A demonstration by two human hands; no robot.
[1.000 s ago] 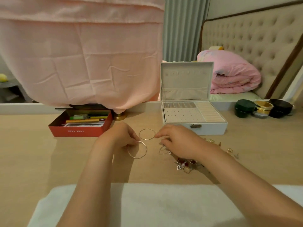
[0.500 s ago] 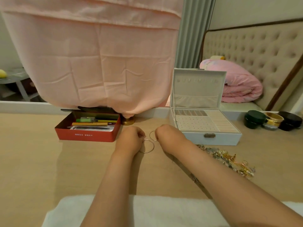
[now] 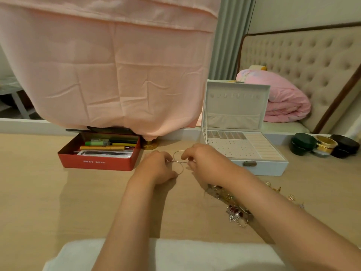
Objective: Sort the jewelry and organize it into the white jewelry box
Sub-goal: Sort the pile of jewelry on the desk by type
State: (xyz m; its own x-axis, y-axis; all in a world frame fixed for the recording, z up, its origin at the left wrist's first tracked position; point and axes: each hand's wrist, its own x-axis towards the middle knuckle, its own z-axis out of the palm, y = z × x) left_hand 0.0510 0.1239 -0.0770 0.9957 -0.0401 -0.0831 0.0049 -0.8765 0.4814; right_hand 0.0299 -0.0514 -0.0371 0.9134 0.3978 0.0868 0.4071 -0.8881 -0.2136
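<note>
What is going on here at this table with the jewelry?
A person is sorting jewelry by hand. The left hand holds the nearer thin hoop on the table, and the right hand pinches the farther hoop beside it. The white jewelry box stands open just behind them. A tangled jewelry pile lies under the right forearm, not yet sorted.

At the centre of the frame the left hand (image 3: 156, 167) curls its fingers on a thin bangle (image 3: 183, 168) lying on the surface (image 3: 39, 192), while the right hand (image 3: 207, 163) pinches a second bangle (image 3: 173, 156) just above it. The white jewelry box (image 3: 259, 167) stands open right of centre, lid upright, with a red tin (image 3: 97, 163) of pens left of centre. A jewelry pile (image 3: 236, 212) lies lower right, partly under the right forearm.
</note>
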